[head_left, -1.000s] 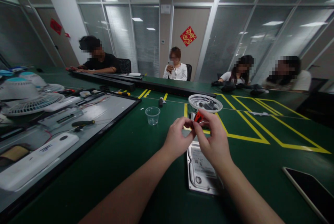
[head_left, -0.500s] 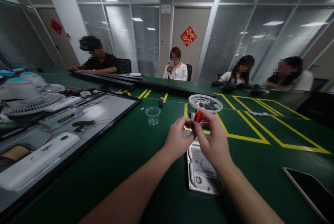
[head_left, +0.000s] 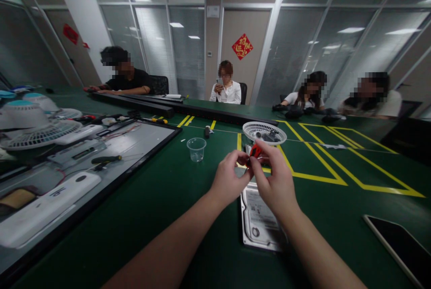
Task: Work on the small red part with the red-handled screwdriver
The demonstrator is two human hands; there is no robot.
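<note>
At the near right side of the green table (head_left: 161,230), a phone (head_left: 400,248) lies with its dark screen up, near the edge of the view. More to the middle, a silver hard drive (head_left: 259,217) lies flat on the table, just under the hands, and the right forearm covers a part of its right side. Above the far end of this drive, the left hand (head_left: 232,176) and the right hand (head_left: 275,173) come close together, and both pinch one small red and black object (head_left: 256,150) between thumb and fingers. The fingers hide much of this object, so I cannot tell exactly what it is. On the left, a grey panel with black frame (head_left: 153,134) carries a long white device (head_left: 50,206) and, a little farther, a screwdriver with green handle (head_left: 107,159). A transparent cup (head_left: 196,150) stands upright between this panel and the hands. Just beyond the hands there is a round white basket (head_left: 248,136) with small dark things inside, and at far left are white fan parts (head_left: 30,118). Behind the basket a long black bar (head_left: 215,114) crosses the table. On the other side sit four people; the one in white shirt (head_left: 232,93) holds up a phone, before a door with a red sign (head_left: 242,46).
</note>
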